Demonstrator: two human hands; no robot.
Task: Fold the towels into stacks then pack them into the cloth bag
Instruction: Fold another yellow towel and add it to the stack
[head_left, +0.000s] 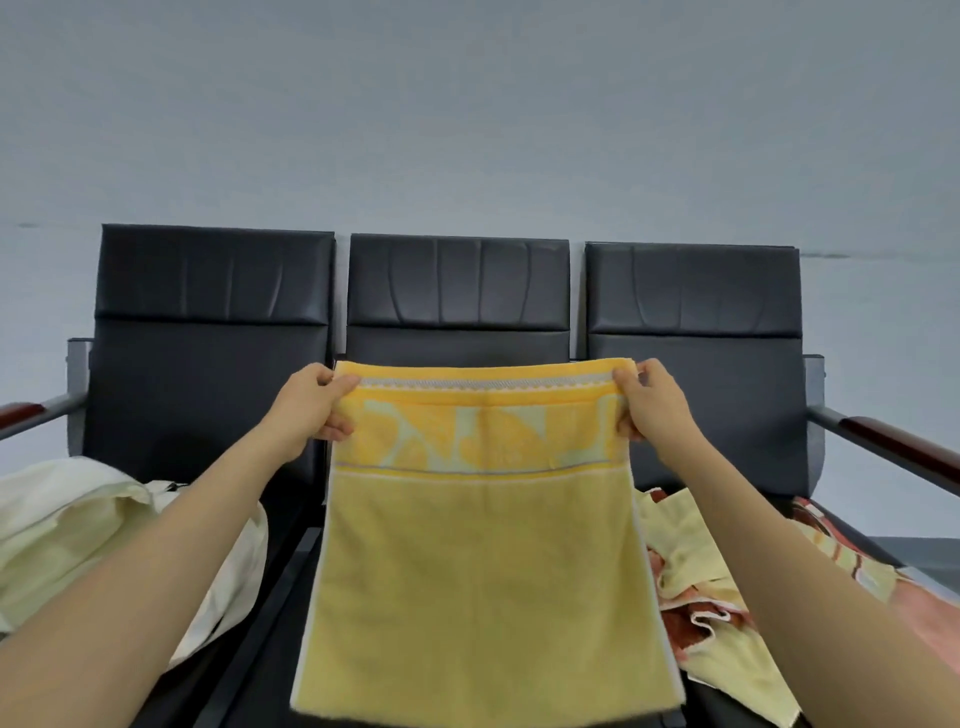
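The cream cloth bag (78, 525) is lying slack on the left seat and unfolded towels (696, 561) are lying heaped on the right seat, with no stack showing, so folding is likely just starting. Beyond, the left hand (306, 405) and right hand (654, 402) are each pinching a top corner of the yellow towel (483, 571), which is hanging before the middle chair (457, 291).

2 bare hands are shown: left hand (311, 408) and right hand (655, 408). The back of each, with knuckles and thumb, is visible. 2 forearms, left forearm (171, 551) and right forearm (789, 561), are seen uncovered from wrist to frame edge. Both are rendered wider toward the lower corners by the wide-angle lens. Wrists are bare. Fingernails are too small to be judged. Anything worn higher up is cut off.
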